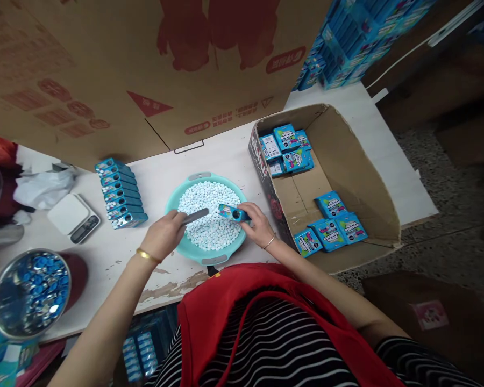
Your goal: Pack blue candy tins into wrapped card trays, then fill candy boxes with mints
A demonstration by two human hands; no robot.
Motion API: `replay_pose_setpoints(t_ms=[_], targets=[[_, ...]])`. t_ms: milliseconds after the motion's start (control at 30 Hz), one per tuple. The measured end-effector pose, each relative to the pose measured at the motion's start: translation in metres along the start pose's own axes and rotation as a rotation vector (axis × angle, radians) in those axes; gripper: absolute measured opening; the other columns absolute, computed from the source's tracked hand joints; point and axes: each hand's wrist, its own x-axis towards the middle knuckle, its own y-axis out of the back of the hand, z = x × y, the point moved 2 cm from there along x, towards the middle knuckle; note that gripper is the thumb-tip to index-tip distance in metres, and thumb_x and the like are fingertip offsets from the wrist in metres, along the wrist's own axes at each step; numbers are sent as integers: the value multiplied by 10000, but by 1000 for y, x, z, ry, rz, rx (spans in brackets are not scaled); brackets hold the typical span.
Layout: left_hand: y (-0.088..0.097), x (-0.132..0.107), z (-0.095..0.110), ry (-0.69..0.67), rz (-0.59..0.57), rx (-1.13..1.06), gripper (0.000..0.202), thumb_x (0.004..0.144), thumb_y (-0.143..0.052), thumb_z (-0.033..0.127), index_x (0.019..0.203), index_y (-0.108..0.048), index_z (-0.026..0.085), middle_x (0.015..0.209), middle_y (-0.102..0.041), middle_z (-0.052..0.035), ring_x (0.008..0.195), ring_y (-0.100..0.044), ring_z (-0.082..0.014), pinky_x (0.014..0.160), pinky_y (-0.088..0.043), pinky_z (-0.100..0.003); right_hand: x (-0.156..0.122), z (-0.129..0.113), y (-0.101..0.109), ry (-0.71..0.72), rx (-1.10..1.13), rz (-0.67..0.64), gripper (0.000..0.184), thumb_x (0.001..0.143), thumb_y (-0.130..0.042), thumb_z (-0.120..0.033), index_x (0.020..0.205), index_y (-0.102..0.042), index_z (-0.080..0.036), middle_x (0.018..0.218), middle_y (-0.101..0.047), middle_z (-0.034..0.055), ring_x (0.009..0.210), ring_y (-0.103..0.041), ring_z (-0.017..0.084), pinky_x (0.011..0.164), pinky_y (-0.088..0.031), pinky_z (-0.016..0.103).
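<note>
A turquoise basin [171, 201] full of small white candies [210, 236] stands on the table in front of me. My left hand [166, 234] is closed around one end of a flat grey scoop-like tool [195, 216], whose far end reaches over the candies. Over the basin's right side, my right hand [258, 224] grips a small blue candy box [230, 213] tilted on its side, with a dark round opening showing near the fingers. The tool's tip and the box are a short gap apart.
An open cardboard box [358, 156] at the right holds several blue candy packs [326, 234]. Left of the basin stand a row of blue boxes [121, 194], a white kitchen scale [75, 217] and a metal pot [0, 317] of blue caps. A large carton [105, 70] rises behind.
</note>
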Motion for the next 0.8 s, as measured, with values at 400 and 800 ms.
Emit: replay_pose_setpoints(t_ms=[400, 800], targets=[[-138, 70, 17, 1, -32, -406, 188, 870, -455, 201, 1045, -521, 175, 1060, -582, -97, 979, -576, -214, 856, -451, -332, -4, 5, 28, -185, -50, 164, 298, 838, -620, -358, 1102, -564, -233, 1029, -619, 68, 983, -568, 237, 882, -457, 393], [-33, 11, 6, -256, 160, -571, 235, 911, -459, 333, 1088, -511, 187, 966, -592, -65, 868, -570, -167, 798, -465, -313, -5, 6, 26, -93, -156, 97, 314, 838, -543, -246, 1151, -552, -218, 1072, -591, 95, 1012, -529, 269, 904, -434, 439]])
